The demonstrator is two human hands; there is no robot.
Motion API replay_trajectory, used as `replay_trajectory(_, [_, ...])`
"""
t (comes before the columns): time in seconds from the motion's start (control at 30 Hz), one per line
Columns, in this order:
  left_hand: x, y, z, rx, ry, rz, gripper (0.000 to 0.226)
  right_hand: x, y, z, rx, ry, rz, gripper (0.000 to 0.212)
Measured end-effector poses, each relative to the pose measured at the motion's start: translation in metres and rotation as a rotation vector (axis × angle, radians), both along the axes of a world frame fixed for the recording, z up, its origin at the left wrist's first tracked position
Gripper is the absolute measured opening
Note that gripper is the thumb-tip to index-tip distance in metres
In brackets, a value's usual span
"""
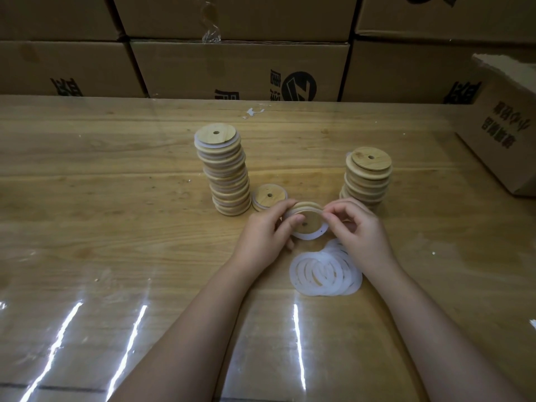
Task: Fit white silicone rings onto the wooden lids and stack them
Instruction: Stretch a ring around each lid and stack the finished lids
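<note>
Centre of frame, just above bench (116, 227): wooden lid (306, 220) tilted up on edge, round face and centre hole turned toward lower frame; a disc, no long axis. Partly seated round its lower rim: white silicone ring (307, 235). Gripped at left edge by curled fingers of left hand (262, 236); ring pinched at right edge by right hand (358, 230). Lower right: loose rings (324, 275). Behind: lid stacks (227, 175).

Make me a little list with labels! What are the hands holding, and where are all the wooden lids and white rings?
holding: left hand and right hand grip one lid with a white ring round it
tall stack: behind left hand
short stack: behind right hand
single lid: flat, beside tall stack
loose rings: piled by right wrist
table: wooden, shiny
boxes: behind table
</note>
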State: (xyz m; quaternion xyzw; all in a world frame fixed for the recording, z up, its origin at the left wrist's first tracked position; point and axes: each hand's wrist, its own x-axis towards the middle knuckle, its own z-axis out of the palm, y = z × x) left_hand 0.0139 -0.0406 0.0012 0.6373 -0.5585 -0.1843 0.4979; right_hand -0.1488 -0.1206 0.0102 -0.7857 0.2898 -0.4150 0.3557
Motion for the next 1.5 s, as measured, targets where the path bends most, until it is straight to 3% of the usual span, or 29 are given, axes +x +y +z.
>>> replay_trajectory(0.43, [0.000,-0.002,0.004,0.047,0.231,-0.010,0.016,0.000,-0.003,-0.004,0.172,0.102,0.018,0.008])
replay_trajectory(0.67, [0.000,-0.002,0.006,0.088,0.247,0.004,0.020,0.001,-0.002,-0.004,0.130,0.211,0.036,0.010])
replay_trajectory(1.03, [-0.003,0.004,0.006,0.007,-0.127,0.082,0.025,-0.001,0.002,-0.005,0.079,0.275,0.026,0.012])
replay_trajectory(1.27, [-0.013,0.008,0.010,-0.059,-0.571,0.134,0.025,0.004,0.010,0.002,-0.400,0.143,-0.067,0.015])
replay_trajectory(1.4, [-0.017,0.009,0.010,-0.045,-0.530,0.137,0.026,0.004,0.010,0.003,-0.463,0.122,-0.054,0.014])
replay_trajectory(1.5, [-0.015,0.007,0.010,-0.012,-0.479,0.106,0.027,0.003,0.008,0.000,-0.397,0.093,-0.039,0.009])
